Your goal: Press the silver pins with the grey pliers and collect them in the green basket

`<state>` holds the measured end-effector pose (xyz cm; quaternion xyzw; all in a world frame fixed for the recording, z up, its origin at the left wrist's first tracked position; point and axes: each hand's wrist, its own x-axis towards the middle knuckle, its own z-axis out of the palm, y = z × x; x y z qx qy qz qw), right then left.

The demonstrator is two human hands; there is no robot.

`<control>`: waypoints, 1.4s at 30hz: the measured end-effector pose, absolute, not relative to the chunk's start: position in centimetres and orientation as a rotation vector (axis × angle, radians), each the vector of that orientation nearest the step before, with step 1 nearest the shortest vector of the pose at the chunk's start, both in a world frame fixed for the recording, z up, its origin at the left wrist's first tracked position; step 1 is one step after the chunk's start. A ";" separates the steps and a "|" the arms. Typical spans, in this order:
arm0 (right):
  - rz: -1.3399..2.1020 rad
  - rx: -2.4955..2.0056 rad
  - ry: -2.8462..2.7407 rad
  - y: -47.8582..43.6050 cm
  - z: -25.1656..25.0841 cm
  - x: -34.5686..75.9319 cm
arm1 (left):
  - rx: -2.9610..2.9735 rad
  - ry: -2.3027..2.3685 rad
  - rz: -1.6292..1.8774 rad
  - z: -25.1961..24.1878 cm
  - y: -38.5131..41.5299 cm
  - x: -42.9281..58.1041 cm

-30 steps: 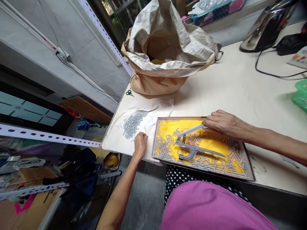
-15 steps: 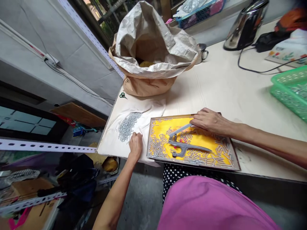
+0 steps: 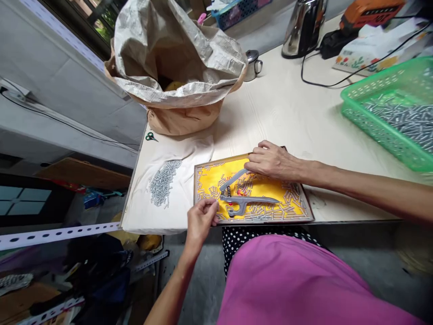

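My right hand [image 3: 272,160] is closed round the upper handle of the grey pliers [image 3: 259,199], which lie spread open with a spring between the handles. Beneath them is a shallow tray [image 3: 195,185] with a yellow bottom and many small metal pins scattered in it. My left hand [image 3: 200,220] is over the tray's near left corner, thumb and fingertips pressed together; whatever they hold is too small to make out. A pile of small metal pieces [image 3: 163,183] rests on a white cloth [image 3: 138,205] left of the tray.
An open sack [image 3: 186,118] stands behind the cloth, near green scissors [image 3: 151,136]. A metal cup [image 3: 252,67] and a kettle [image 3: 301,31] with a black cord are at the back. At the right, a green basket [image 3: 375,140] holds metal pieces.
My left hand has moved from beside the metal pile to the tray's near left corner. My right hand still grips the pliers' handle. The view has shifted to the right.
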<state>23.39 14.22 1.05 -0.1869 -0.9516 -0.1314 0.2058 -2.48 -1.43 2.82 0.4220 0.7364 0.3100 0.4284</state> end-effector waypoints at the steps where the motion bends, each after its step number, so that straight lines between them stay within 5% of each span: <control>1: -0.365 -0.523 -2.653 14.1 1.3 23.4 | 1.024 1.795 0.776 2.6 -1.7 -1.5; 42: -0.300 -0.744 -2.635 9.0 2.1 23.2 | 1.525 1.847 0.515 0.3 -2.2 -0.5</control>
